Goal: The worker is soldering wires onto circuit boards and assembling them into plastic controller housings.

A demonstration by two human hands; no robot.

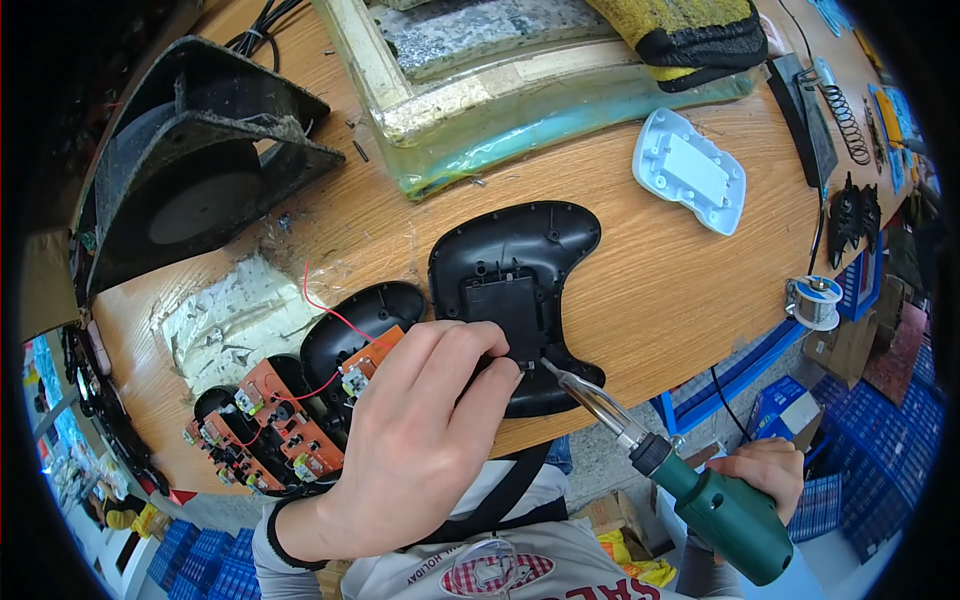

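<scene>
A black game-controller shell lies open side up on the wooden table, with a square black box in its middle. My left hand rests over the box's lower left part, thumb and fingertips pinched together at its edge; what they pinch is hidden. My right hand grips a green soldering gun. The gun's thin metal tip touches or nearly touches the lower end of the box, close to my left fingertips. Left of my left hand, orange circuit boards with red wires lie over more black shells.
A black fan housing stands at the far left beside a crumpled pale sheet. A plastic-wrapped frame with a yellow-black glove sits at the back. Right are a light blue shell, a coil spring and a solder spool.
</scene>
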